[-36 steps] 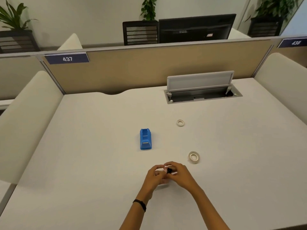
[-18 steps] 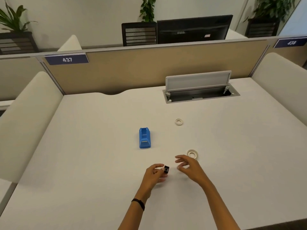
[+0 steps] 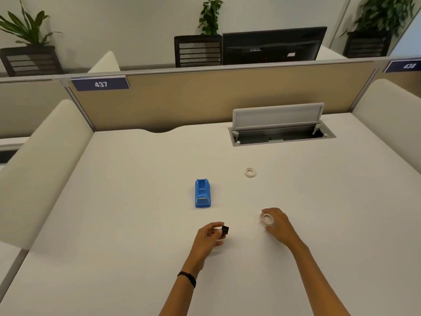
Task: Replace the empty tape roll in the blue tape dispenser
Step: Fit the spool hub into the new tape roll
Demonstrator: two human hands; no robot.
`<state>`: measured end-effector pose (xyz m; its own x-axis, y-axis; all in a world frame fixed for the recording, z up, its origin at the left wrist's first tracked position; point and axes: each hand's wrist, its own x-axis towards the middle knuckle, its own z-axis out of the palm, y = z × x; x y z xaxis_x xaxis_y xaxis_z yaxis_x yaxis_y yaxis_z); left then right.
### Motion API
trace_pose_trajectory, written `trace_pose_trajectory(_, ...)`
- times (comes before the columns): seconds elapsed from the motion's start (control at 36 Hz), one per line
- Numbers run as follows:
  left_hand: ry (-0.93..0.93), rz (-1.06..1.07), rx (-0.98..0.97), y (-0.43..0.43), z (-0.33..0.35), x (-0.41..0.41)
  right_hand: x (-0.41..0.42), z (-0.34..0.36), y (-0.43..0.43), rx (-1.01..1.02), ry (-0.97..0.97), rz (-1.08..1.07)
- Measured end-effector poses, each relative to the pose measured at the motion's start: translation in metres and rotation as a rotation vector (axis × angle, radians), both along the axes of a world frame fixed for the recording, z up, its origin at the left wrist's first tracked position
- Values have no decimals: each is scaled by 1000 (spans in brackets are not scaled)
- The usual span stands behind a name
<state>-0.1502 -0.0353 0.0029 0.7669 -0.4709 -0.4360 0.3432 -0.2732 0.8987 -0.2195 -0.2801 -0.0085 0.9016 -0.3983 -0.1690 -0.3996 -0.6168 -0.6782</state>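
Observation:
The blue tape dispenser (image 3: 202,193) stands on the white desk (image 3: 136,224), its slot bare. My left hand (image 3: 208,240) is near the front of the desk, pinching a small black spool core (image 3: 225,230) between thumb and fingers. To the right, my right hand (image 3: 276,224) curls around a clear tape roll (image 3: 267,218) that lies on the desk; thumb and fingers touch its rim. A smaller whitish ring (image 3: 250,172), another roll or core, lies farther back on the desk.
An open cable hatch (image 3: 281,135) with its lid raised is set into the desk at the back right. Cream side panels (image 3: 41,160) flank the desk, and a tan partition (image 3: 205,96) closes the back.
My hands, joined around the black core a second ago, have parted. The left keeps the core; the right has moved right and forward onto the clear tape roll.

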Motion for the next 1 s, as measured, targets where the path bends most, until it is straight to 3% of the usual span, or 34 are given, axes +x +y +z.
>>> trace_pose_trajectory(0.53,-10,88,-18,0,2,19,17,-2,18,-166,40,-4)
trace_pose_trajectory(0.69,-23,138,-49,3,5,23,18,0,32,-144,-97,71)
trace_pose_trajectory(1.0,-112,216,-93,6,17,26,33,25,77,274,-367,262)
